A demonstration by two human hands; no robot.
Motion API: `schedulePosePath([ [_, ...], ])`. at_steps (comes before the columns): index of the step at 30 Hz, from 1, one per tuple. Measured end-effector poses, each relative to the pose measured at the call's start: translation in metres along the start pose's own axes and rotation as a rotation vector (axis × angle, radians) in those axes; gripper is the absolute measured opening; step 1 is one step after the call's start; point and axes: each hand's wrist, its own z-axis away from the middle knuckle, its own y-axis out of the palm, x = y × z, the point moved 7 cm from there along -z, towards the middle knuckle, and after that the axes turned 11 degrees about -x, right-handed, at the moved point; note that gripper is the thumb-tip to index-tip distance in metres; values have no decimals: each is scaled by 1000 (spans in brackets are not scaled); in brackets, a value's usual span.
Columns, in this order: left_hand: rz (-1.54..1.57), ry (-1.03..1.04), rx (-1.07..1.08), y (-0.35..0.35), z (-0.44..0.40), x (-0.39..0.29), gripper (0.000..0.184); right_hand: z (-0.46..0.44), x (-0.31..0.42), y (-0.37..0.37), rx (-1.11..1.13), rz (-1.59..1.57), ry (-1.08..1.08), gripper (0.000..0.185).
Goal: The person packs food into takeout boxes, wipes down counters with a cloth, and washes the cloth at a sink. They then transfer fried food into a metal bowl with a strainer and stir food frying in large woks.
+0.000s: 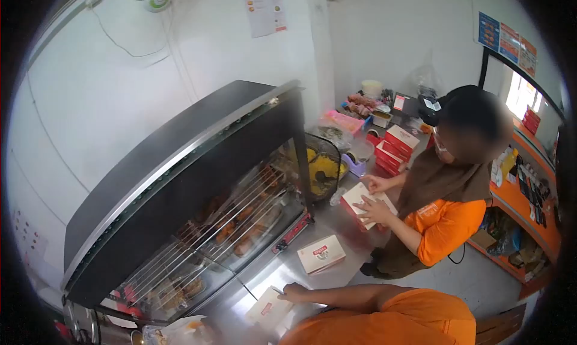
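At the bottom, an orange sleeve and bare forearm reach in from the right, ending in my right hand (293, 293). Its fingers are closed on the upper right edge of a pale box (264, 312) with red print, on the metal counter. My left hand does not show. Just beyond lies another closed white box (321, 254) with a red and dark logo, untouched.
A co-worker in orange (451, 225) holds both hands on a red and white box (360, 202). Red boxes (395, 150) stand stacked behind. A heated display case (198, 165) with fried food fills the left. Orange shelves (529, 207) stand right.
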Motion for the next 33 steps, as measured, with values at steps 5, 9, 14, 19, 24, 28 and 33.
schedulePosePath([
  [5, -105, 25, 260, 29, -31, 32, 47, -28, -15, 19, 137, 55, -84, 53],
  [9, -128, 269, 139, 13, -42, -5, 48, 6, 26, -23, -296, -29, -157, 38],
  [14, 122, 427, -290, 25, -33, -55, 29, -12, 42, 31, -386, 103, -672, 26],
  [19, 229, 410, -459, 22, -35, -59, 24, 5, 73, 13, -449, 486, -762, 11],
  [24, 334, 82, -264, 16, -34, -60, 24, -22, 39, 30, -460, -135, -420, 18],
  [28, 292, 232, -309, 14, -33, -54, 28, -19, 46, 30, -340, 416, -605, 20],
  [33, -119, 372, -630, -126, -15, -49, 66, -45, -13, -29, -424, 420, -695, 27],
])
